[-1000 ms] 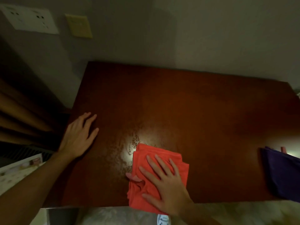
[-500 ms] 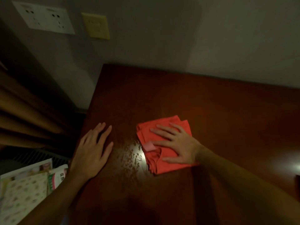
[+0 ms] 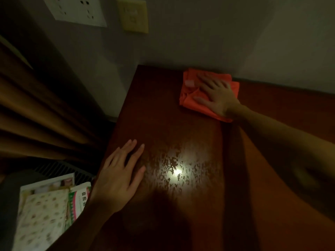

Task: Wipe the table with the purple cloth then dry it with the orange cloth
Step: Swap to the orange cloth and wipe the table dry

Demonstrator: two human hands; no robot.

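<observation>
your right hand [image 3: 216, 96] presses flat on the orange cloth [image 3: 192, 102] to dry the table [image 3: 181, 134]; your left hand [image 3: 117, 176] lies open, bracing.

Dark wooden table [image 3: 181, 134], orange cloth [image 3: 190, 100], seemingly damp streaks [image 3: 174, 165].

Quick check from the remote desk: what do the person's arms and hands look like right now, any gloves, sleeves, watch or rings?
Both arms are bare as far as the view shows: no sleeves and no gloves. The left hand and the right hand show no rings, and neither wrist carries a watch or band. Nails look short and unpainted on the left hand. The light is dim and the right forearm is blurred, so fine marks cannot be ruled out.
</observation>
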